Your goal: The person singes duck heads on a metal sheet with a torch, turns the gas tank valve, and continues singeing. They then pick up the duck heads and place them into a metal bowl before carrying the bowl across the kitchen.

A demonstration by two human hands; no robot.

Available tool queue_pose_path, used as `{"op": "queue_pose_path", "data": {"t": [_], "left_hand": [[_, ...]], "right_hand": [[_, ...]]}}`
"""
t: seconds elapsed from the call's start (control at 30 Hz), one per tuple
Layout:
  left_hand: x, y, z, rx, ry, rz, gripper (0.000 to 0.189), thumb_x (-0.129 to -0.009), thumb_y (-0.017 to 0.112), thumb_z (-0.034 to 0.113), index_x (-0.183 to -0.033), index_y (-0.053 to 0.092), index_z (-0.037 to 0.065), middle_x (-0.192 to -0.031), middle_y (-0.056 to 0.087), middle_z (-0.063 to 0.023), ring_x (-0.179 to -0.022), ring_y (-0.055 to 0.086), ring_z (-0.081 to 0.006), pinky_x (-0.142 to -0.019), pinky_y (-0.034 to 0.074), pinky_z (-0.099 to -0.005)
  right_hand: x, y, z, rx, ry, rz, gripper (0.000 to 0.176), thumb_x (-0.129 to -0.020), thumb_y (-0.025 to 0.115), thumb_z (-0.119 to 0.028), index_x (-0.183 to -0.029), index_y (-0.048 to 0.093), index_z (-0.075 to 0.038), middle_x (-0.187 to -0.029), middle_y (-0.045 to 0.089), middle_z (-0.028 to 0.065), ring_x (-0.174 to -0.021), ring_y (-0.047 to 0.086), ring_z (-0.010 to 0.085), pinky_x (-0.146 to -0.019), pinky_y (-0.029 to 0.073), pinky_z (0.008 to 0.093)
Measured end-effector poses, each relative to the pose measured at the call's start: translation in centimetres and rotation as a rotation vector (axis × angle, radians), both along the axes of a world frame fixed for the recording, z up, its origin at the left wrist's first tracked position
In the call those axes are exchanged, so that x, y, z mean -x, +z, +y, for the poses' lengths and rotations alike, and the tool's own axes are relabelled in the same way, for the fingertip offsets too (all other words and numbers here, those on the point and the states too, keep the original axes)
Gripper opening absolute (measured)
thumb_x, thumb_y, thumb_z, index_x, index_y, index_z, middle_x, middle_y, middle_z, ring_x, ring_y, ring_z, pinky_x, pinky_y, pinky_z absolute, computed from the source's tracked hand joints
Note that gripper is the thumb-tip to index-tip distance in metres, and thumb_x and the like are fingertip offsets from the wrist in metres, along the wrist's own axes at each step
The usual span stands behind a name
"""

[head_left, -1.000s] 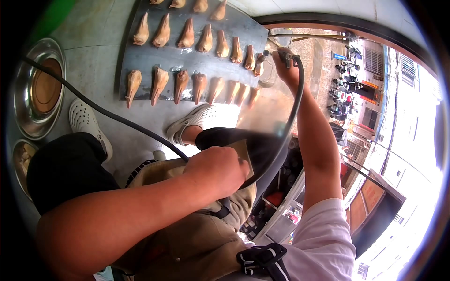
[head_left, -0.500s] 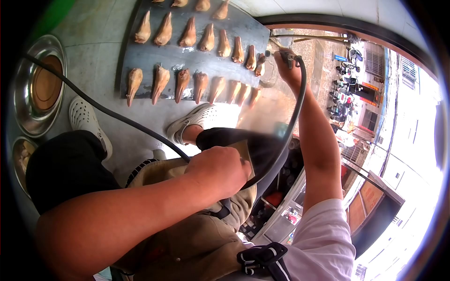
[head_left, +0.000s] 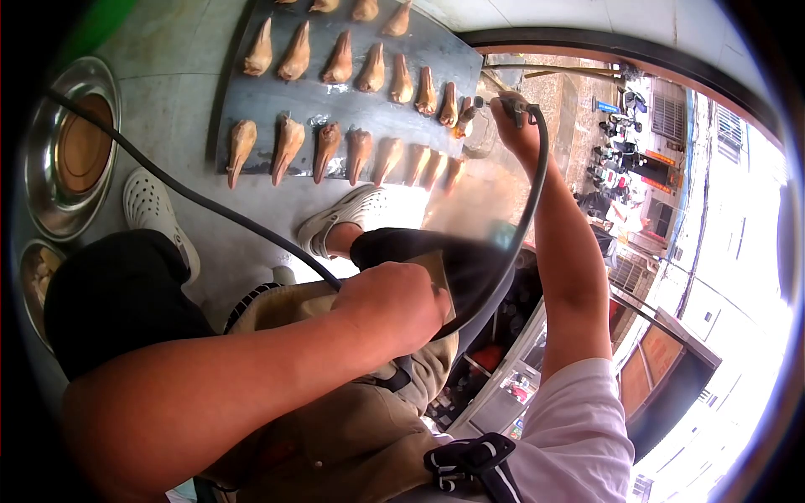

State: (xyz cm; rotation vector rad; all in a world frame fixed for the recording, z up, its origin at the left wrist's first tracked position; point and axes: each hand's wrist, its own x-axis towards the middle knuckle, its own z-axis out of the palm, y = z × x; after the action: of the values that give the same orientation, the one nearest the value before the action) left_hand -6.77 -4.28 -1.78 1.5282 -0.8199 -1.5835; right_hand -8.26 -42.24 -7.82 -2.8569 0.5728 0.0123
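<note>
My right hand (head_left: 516,126) is wrapped round the handle of a torch (head_left: 481,102) at the far end of a metal sheet (head_left: 285,96). An orange glow shows at the end piece beside its nozzle. Rows of tan, tapering meat pieces (head_left: 338,59) that look like trotters lie on the sheet, narrow ends pointing outward. From the torch a black hose (head_left: 537,184) curves down toward my lap. My left hand (head_left: 394,306) is a fist around that hose over my apron, next to a stiff brown flap (head_left: 438,272). Its fingertips are mostly hidden.
The hose runs on across the floor to the left, over a round metal basin (head_left: 46,189) with a brown disc inside. A smaller bowl (head_left: 35,277) stands below it. My clogs (head_left: 335,220) are close to the sheet. Parked scooters (head_left: 616,159) line the street beyond the doorway.
The torch has shifted slightly, and an orange glow now shows on the end piece by the nozzle. My left hand holds its place.
</note>
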Motion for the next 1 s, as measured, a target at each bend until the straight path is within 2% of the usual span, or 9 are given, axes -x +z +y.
{"op": "queue_pose_path", "data": {"t": [0.1, 0.4, 0.6, 0.7, 1.0], "left_hand": [[0.0, 0.1, 0.2, 0.000, -0.008, 0.003, 0.044, -0.091, 0.049, 0.035, -0.079, 0.068, -0.003, -0.083, 0.067, -0.0254, -0.082, 0.066, -0.0402, -0.075, 0.054, -0.0470], [-0.3, 0.4, 0.6, -0.014, -0.017, 0.008, 0.044, -0.091, 0.049, 0.035, -0.083, 0.068, -0.003, -0.088, 0.067, -0.0250, -0.086, 0.066, -0.0399, -0.078, 0.053, -0.0474], [-0.3, 0.5, 0.9, -0.001, -0.007, -0.005, 0.043, -0.091, 0.049, 0.034, -0.082, 0.068, -0.003, -0.088, 0.067, -0.0249, -0.086, 0.066, -0.0396, -0.077, 0.053, -0.0472], [-0.5, 0.7, 1.3, 0.016, -0.002, -0.018, 0.043, -0.091, 0.049, 0.034, -0.081, 0.068, -0.003, -0.087, 0.067, -0.0248, -0.085, 0.066, -0.0395, -0.077, 0.054, -0.0469], [-0.9, 1.0, 3.0, 0.059, 0.077, -0.008, 0.042, -0.091, 0.048, 0.033, -0.078, 0.068, -0.003, -0.084, 0.067, -0.0246, -0.081, 0.066, -0.0393, -0.074, 0.054, -0.0463]], "right_hand": [[0.0, 0.6, 0.7, -0.020, -0.067, 0.028, 0.035, -0.088, 0.062, -0.028, -0.105, 0.063, 0.002, -0.076, 0.067, 0.0134, -0.072, 0.066, 0.0204, -0.068, 0.052, 0.0325], [-0.4, 0.8, 1.1, -0.002, -0.039, 0.027, 0.037, -0.088, 0.061, -0.029, -0.107, 0.063, 0.003, -0.077, 0.068, 0.0145, -0.075, 0.067, 0.0224, -0.070, 0.053, 0.0337], [-0.5, 1.6, 2.1, -0.041, -0.100, 0.073, 0.036, -0.088, 0.061, -0.028, -0.106, 0.063, 0.003, -0.080, 0.068, 0.0153, -0.077, 0.067, 0.0237, -0.073, 0.053, 0.0343], [-0.4, 1.6, 1.9, 0.010, -0.015, 0.018, 0.035, -0.089, 0.061, -0.028, -0.106, 0.063, 0.002, -0.081, 0.068, 0.0157, -0.078, 0.068, 0.0239, -0.073, 0.053, 0.0338], [-1.5, 1.1, 2.2, 0.047, -0.014, 0.059, 0.035, -0.090, 0.061, -0.028, -0.106, 0.062, 0.004, -0.079, 0.068, 0.0157, -0.075, 0.067, 0.0236, -0.071, 0.053, 0.0339]]}}
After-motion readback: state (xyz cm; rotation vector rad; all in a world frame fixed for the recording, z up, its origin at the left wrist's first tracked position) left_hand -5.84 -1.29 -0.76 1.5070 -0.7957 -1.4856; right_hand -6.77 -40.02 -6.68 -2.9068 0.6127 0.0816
